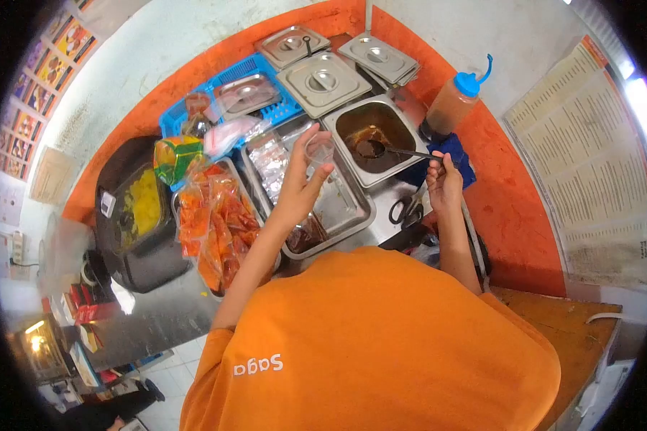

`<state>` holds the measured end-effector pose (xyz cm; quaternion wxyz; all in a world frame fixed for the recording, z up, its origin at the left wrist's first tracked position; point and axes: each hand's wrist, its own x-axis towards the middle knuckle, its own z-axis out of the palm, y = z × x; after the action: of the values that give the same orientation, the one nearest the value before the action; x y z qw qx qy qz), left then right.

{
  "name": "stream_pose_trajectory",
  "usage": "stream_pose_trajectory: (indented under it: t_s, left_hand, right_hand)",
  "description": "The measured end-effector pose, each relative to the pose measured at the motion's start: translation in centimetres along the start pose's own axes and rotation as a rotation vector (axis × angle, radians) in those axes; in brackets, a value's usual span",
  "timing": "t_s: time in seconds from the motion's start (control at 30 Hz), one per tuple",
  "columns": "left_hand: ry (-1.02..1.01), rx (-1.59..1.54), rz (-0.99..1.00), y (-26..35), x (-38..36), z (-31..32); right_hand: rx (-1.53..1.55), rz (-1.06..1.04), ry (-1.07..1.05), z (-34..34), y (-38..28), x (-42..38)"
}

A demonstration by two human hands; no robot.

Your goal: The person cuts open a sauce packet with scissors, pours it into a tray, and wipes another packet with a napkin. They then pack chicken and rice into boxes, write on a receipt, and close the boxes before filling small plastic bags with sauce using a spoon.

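My left hand (300, 179) holds a small clear plastic cup (319, 148) between thumb and fingers, above a metal tray (359, 212) with clear packets in it. In my right hand (446, 179) is the dark handle of a ladle (414, 153). The ladle's bowl end is down in dark brown sauce (366, 138), inside a square metal container (401, 115). Scissors with black handles (407, 210) lie just below the container, near my right hand.
A blue-capped squeeze bottle (449, 106) stands right of the sauce. Metal lids (322, 82) and a blue basket (226, 74) are behind. Orange-filled bags (219, 223) and a black tub with yellow pieces (108, 248) sit at left.
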<state>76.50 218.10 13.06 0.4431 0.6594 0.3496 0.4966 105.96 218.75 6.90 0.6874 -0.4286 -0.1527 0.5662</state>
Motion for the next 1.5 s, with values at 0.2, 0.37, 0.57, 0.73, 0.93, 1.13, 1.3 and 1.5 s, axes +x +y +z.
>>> stream_pose_trajectory:
  t_s: [0.2, 0.37, 0.57, 0.73, 0.93, 1.13, 1.3, 1.5]
  left_hand:
    - [-0.010, 0.008, 0.074, -3.1, 3.9, 2.5]
    - [-0.059, 0.025, 0.089, -3.1, 5.2, 3.3]
    - [-0.055, 0.011, 0.137, -3.5, 5.3, 3.7]
    - [-0.026, 0.033, 0.107, -2.9, 5.1, 3.6]
    - [-0.022, 0.103, 0.105, -1.9, 4.8, 3.6]
    - [-0.030, 0.094, 0.100, -1.8, 4.8, 3.8]
    - [-0.033, 0.075, 0.078, -2.2, 4.5, 3.6]
    - [0.201, 0.016, -0.005, -3.7, 3.7, 2.4]
  right_hand:
    - [0.161, -0.149, -0.129, 3.2, -4.0, -0.6]
    - [0.134, -0.411, -0.329, 7.5, -8.0, -2.7]
    - [-0.039, -0.569, -0.422, 10.2, -8.8, -5.1]
    - [-0.228, -0.653, -0.459, 10.0, -8.3, -5.9]
    - [-0.381, -0.812, -0.564, 9.6, -8.5, -6.4]
    - [-0.488, -0.824, -0.647, 9.0, -8.2, -6.2]
    - [-0.176, -0.675, -0.376, 8.8, -6.5, -5.9]
    - [-0.427, -0.629, -0.115, 5.9, -3.3, -3.0]
